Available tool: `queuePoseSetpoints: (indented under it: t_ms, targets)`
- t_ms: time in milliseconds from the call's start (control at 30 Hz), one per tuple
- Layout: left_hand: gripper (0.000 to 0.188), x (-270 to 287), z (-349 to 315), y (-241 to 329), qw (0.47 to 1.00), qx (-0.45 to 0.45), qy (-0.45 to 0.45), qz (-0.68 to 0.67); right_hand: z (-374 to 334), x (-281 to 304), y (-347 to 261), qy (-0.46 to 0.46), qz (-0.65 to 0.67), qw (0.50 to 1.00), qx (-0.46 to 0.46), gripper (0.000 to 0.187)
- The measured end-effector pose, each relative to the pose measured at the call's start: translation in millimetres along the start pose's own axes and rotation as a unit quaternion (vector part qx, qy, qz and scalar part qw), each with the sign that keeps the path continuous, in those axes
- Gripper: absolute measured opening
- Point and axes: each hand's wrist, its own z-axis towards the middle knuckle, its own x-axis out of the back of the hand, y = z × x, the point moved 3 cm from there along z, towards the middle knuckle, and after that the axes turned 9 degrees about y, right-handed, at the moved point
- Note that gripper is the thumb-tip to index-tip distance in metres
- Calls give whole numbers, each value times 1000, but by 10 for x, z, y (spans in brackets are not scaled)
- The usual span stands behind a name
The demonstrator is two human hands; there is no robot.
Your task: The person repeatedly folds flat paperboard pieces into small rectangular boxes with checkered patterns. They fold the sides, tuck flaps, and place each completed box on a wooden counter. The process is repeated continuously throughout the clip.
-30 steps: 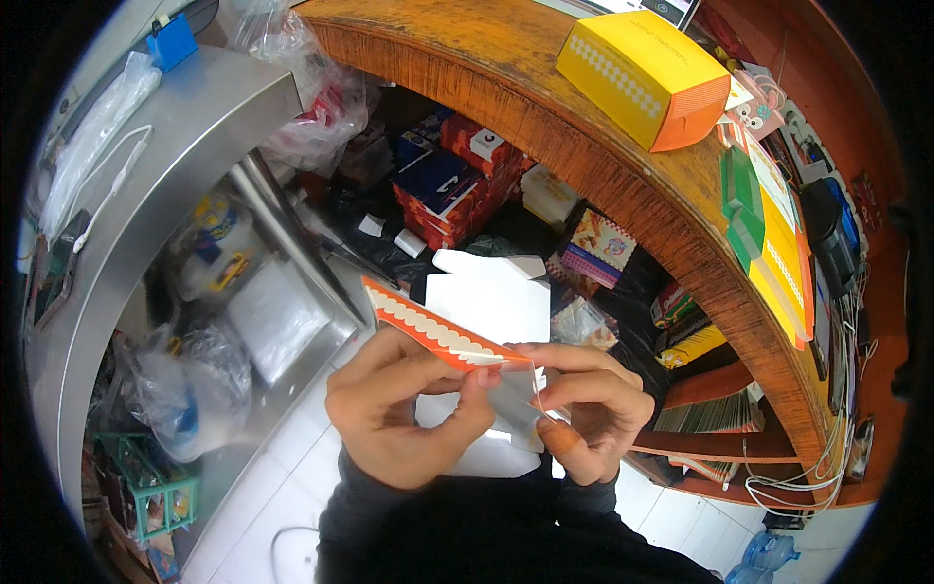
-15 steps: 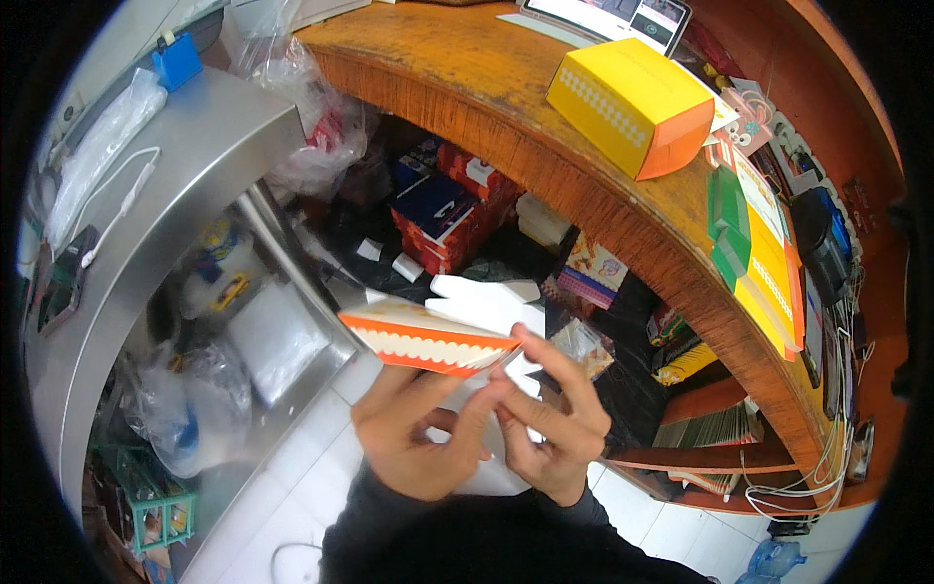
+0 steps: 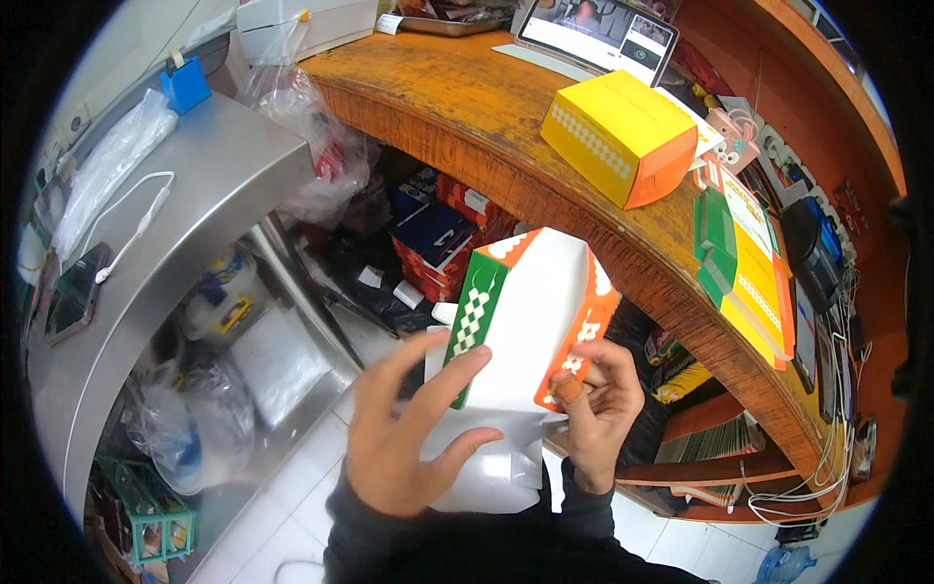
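The partly folded carton (image 3: 530, 311), aloft near the wooden worktop (image 3: 428, 97), is pinched at its orange wall (image 3: 587, 326) by the right hand (image 3: 605, 404), the left hand (image 3: 397, 443) spread, ungrasping, at the green wall (image 3: 478, 310); apparently light, creasable card, best held by these 2 stiffer walls.

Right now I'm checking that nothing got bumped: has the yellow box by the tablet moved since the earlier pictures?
No: against the wooden desk and the tablet behind, the yellow box keeps its place; the camera view shifted.
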Motion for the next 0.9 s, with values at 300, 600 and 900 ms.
queuePoseSetpoints:
  t_ms: [300,600,900]
  targets:
    - [57,-63,-116,-61,997,-78,7,24,108,-61,-136,-165,-312,915,194,51]
    - [36,46,-17,-116,979,68,-81,-173,120,64,-23,-63,-223,951,205,49]
    - [32,-107,-94,-214,978,155,99,-98,57,-22,-6,-199,-319,858,350,78]
